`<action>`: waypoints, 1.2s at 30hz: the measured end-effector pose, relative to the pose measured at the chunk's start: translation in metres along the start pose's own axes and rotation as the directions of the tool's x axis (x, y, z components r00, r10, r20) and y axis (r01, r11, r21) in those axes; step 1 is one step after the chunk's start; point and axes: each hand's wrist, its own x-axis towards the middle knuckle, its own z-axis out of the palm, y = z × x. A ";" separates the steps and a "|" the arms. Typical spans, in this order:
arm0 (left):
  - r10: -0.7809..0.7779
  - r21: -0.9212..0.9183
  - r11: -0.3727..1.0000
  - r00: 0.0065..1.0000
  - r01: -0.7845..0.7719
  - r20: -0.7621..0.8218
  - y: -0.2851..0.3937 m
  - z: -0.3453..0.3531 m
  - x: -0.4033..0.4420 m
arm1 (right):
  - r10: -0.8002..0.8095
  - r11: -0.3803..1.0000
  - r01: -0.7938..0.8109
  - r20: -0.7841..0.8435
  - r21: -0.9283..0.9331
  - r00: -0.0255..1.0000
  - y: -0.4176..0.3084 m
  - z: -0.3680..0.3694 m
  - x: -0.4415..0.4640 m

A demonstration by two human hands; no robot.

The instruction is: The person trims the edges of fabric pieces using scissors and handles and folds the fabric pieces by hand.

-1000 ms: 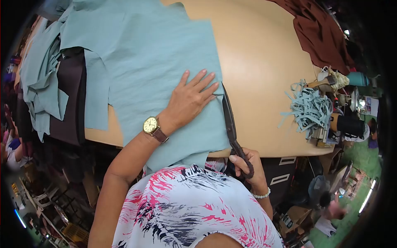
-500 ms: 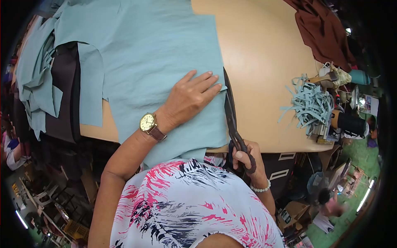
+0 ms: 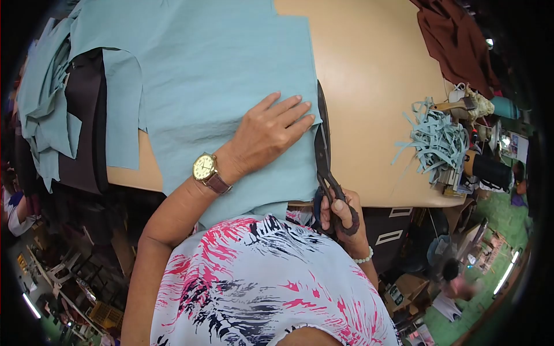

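Light blue fabric (image 3: pixel 208 69) lies spread over the table. My left hand (image 3: pixel 271 130), with a watch (image 3: pixel 205 167) on its wrist, rests on the fabric near its right edge, fingers spread and pressing down. My right hand (image 3: pixel 346 219) grips the handles of large dark scissors (image 3: pixel 325 155) at the table's front edge. The scissor blades point away from me along the fabric's right edge, parted, with the cloth edge at the blades just beyond my left fingertips. A small nick shows in the edge there.
On the right lies a heap of thin blue fabric strips (image 3: pixel 435 138), beside a brush (image 3: pixel 459 105) and assorted items. Brown cloth (image 3: pixel 456 43) hangs at the far right. Crumpled blue fabric (image 3: pixel 43 98) and a dark fabric piece (image 3: pixel 86 127) lie on the left.
The scissors have moved slightly forward along the fabric's edge, and their handles are spread a little wider. My left hand stays in nearly the same place on the fabric.
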 end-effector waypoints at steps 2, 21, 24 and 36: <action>0.004 0.005 1.000 1.000 -0.004 0.003 0.000 0.000 -0.001 | -0.008 1.000 0.008 0.006 0.008 1.000 0.001 0.000 0.000; 0.011 0.017 1.000 1.000 -0.011 -0.012 0.000 0.003 -0.003 | 0.048 0.999 -0.047 -0.028 0.017 0.998 0.009 0.000 -0.006; 0.011 0.020 1.000 1.000 -0.010 -0.011 0.000 0.003 -0.004 | 0.075 0.997 -0.074 -0.049 0.013 0.996 0.010 0.001 -0.006; 0.004 -0.032 0.999 1.000 -0.005 -0.024 0.006 -0.001 -0.003 | -0.001 1.000 0.002 -0.038 0.010 0.999 0.002 0.009 -0.001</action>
